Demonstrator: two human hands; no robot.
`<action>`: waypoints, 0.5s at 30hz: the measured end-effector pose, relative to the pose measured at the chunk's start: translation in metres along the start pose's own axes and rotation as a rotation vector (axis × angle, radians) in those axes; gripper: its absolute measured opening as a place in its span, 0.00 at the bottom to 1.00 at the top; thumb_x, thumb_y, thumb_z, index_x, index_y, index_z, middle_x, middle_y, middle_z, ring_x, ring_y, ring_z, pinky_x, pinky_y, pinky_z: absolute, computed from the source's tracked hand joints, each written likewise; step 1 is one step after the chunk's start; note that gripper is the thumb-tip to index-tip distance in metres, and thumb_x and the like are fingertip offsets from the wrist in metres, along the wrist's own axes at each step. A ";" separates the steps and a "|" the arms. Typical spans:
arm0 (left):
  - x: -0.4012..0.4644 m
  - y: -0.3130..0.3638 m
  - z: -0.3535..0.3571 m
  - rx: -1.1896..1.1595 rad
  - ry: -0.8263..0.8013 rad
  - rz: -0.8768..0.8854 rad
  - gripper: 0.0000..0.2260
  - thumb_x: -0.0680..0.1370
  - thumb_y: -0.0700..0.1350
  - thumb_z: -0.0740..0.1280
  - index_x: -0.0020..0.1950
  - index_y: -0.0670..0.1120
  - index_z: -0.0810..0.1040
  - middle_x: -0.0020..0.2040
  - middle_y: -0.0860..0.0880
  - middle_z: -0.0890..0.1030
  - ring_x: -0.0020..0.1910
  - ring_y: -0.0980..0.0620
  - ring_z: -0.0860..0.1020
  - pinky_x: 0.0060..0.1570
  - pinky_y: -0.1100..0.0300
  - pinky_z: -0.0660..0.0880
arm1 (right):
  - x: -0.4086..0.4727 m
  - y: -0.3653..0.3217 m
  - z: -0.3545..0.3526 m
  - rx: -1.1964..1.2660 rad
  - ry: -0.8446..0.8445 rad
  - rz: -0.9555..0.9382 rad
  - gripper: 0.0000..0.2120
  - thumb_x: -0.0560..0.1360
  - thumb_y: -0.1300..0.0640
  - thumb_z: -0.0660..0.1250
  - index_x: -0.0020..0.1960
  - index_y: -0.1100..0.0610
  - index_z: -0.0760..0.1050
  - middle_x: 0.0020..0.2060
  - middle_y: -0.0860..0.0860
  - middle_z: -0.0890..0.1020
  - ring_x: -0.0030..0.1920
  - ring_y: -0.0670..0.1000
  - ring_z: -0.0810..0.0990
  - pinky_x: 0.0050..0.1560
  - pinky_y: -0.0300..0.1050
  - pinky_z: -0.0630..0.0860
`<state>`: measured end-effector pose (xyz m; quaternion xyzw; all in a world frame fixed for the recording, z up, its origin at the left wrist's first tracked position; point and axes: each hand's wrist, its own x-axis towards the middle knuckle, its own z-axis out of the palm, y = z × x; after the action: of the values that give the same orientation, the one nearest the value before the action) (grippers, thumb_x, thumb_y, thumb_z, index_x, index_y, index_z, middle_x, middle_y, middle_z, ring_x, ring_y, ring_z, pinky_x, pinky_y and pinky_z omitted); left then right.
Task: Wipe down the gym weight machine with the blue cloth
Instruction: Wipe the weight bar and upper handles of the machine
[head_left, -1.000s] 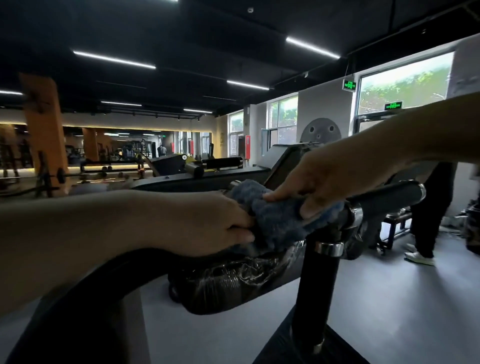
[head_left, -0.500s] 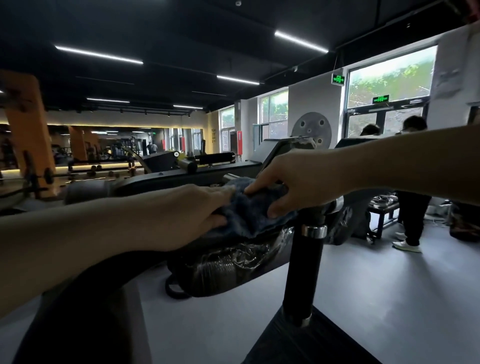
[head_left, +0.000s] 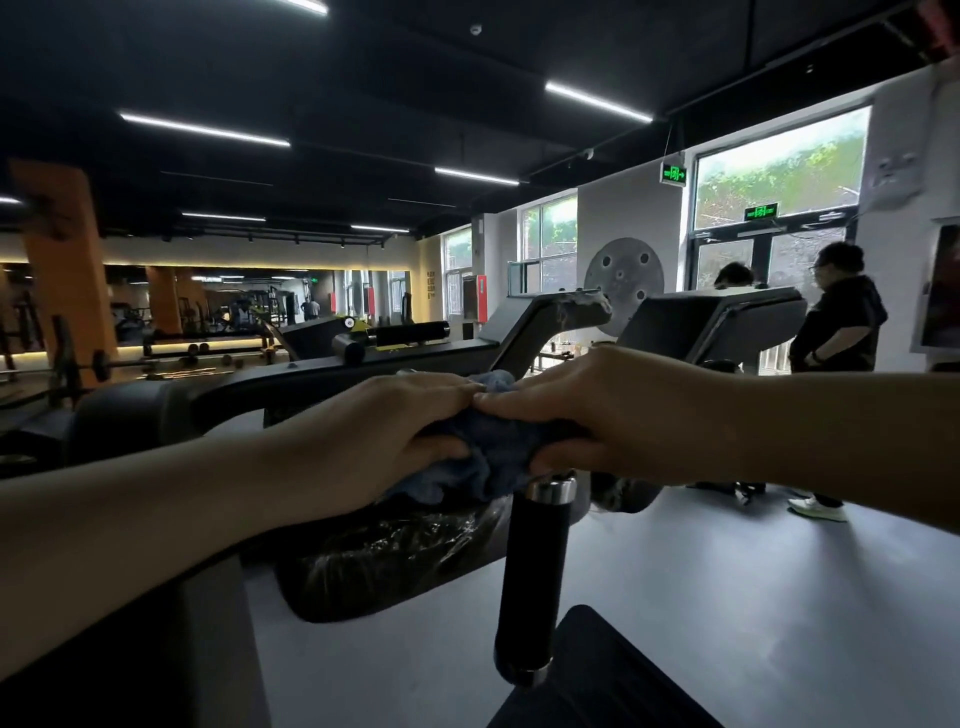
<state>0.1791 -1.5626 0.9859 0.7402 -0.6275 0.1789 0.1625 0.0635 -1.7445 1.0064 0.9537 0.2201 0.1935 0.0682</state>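
Hands (head_left: 524, 421) now closed together, blue cloth (head_left: 483, 457) bunched between them

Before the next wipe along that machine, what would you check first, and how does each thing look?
1. Left hand holds the blue cloth: ok, fingers curled round it.
2. Right hand holds the cloth too: ok, it grips from the other side.
3. Cloth rests on the machine bar: ok, bunched above the black handle.
4. Path along the grey arm: ok, nothing lies on it.
5. Bystanders out of the way: ok, standing apart by the window.
6. Whether the covered part is clean: cannot tell, the cloth hides it.
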 end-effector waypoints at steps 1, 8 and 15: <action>0.002 0.002 -0.002 -0.018 0.009 0.033 0.16 0.77 0.49 0.64 0.63 0.49 0.75 0.55 0.58 0.78 0.56 0.64 0.74 0.53 0.74 0.68 | -0.003 0.005 0.000 0.034 0.017 -0.024 0.25 0.74 0.52 0.68 0.69 0.52 0.70 0.59 0.50 0.80 0.56 0.46 0.79 0.55 0.39 0.73; 0.027 0.039 -0.005 0.140 -0.043 -0.043 0.09 0.76 0.53 0.64 0.54 0.54 0.78 0.41 0.56 0.80 0.39 0.64 0.76 0.40 0.70 0.69 | -0.027 0.032 -0.004 0.190 0.133 -0.120 0.22 0.71 0.57 0.69 0.64 0.60 0.75 0.63 0.52 0.78 0.62 0.43 0.75 0.62 0.34 0.72; 0.055 0.071 0.014 0.381 -0.019 -0.118 0.15 0.79 0.56 0.58 0.57 0.49 0.74 0.43 0.54 0.76 0.40 0.57 0.71 0.42 0.63 0.67 | -0.053 0.058 0.001 0.095 0.197 -0.102 0.23 0.71 0.61 0.70 0.65 0.62 0.75 0.65 0.54 0.76 0.62 0.47 0.75 0.62 0.32 0.70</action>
<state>0.1182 -1.6286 1.0008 0.7948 -0.5390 0.2778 0.0238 0.0428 -1.8200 1.0002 0.9198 0.2828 0.2717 0.0106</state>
